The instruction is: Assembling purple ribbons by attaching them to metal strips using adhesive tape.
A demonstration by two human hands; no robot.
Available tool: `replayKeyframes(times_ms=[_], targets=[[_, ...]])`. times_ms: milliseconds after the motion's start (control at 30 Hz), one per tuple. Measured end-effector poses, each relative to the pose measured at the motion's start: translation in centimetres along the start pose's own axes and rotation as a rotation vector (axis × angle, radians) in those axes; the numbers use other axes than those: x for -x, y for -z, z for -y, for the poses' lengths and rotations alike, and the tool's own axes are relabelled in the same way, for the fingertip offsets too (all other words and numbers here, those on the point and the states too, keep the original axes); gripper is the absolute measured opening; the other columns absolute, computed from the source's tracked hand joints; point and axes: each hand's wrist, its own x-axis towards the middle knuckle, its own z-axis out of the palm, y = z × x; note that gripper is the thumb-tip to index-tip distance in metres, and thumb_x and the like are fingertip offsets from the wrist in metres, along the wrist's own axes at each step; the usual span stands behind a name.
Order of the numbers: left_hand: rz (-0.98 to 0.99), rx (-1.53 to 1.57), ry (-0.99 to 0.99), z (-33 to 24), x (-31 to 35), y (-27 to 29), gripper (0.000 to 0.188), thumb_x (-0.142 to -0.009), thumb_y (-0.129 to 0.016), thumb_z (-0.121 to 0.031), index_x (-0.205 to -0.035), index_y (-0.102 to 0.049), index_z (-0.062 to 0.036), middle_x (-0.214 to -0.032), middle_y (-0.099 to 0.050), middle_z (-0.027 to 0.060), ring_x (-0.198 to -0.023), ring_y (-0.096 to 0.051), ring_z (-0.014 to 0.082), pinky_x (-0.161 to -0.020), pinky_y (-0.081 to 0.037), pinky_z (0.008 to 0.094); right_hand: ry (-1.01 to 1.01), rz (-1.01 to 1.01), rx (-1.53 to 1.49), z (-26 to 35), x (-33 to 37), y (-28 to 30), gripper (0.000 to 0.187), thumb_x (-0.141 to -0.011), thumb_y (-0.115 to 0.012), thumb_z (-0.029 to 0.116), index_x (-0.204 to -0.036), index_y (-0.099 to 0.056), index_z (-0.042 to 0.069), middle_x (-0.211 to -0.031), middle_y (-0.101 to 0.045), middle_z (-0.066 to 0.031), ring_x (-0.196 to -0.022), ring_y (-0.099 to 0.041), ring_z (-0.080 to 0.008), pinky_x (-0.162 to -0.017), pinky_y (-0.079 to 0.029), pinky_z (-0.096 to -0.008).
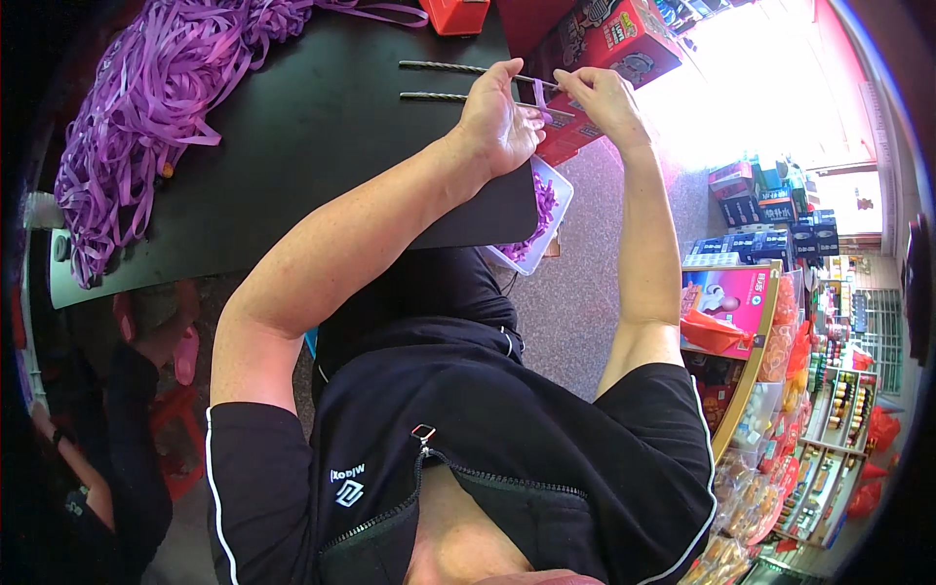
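Note:
Two thin metal rods (436,97) with spiral grooves, like long drill bits, lie side by side over the right end of the black table. My left hand (495,119) rests across them, thumb by the upper rod and fingers curled around the lower one. A short piece of purple ribbon (539,95) is looped about the rods' smooth ends, just right of my left fingers. My right hand (606,101) has thumb and forefinger pinched together at the tip of the upper rod, close to the ribbon. What lies between those fingertips is too small to make out.
A large heap of purple ribbon (171,93) covers the table's (322,127) far left. A white tub (553,219) with purple ribbon pieces stands below its right end. Red boxes (624,44) lie beyond. Stocked shelves (829,419) line the right. Another person's arm (88,478) shows at lower left.

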Motion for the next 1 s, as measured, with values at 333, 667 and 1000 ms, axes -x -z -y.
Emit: replayKeyframes(times_ms=[333,667,1000], targets=[[0.015,-0.001,-0.001,0.1,0.4,-0.6,0.081,-0.09,-0.043,-0.045,-0.146,0.013,-0.0283,-0.144,0.013,0.0357,-0.138,0.009,0.0432,-0.112,0.006,0.0465,0.085,0.046,-0.024,-2.2,-0.4,-0.5,0.031,-0.08,-0.063,0.035,-0.087,-0.073,0.007,-0.078,-0.069,-0.0129,-0.074,-0.067,-0.023,-0.073,-0.049,-0.0342],[0.053,-0.013,-0.008,0.1,0.2,-0.2,0.08,-0.09,-0.042,-0.046,-0.146,0.012,-0.0281,-0.144,0.012,0.0358,-0.138,0.009,0.0433,-0.112,0.006,0.047,0.046,0.092,-0.138,-2.8,-0.6,-0.9,0.042,-0.082,-0.062,0.045,-0.085,-0.073,0.004,-0.071,-0.068,-0.009,-0.062,-0.062,-0.0157,-0.063,-0.048,-0.0299],[-0.008,-0.009,0.0,0.2,0.4,-0.6,0.08,-0.089,-0.043,-0.046,-0.146,0.011,-0.0293,-0.144,0.013,0.0352,-0.138,0.009,0.0437,-0.112,0.005,0.0468,0.073,0.02,-0.227,-2.5,-0.5,-0.8,0.054,-0.082,-0.057,0.056,-0.085,-0.073,0.005,-0.074,-0.068,-0.0105,-0.073,-0.065,-0.0173,-0.07,-0.048,-0.0303]])
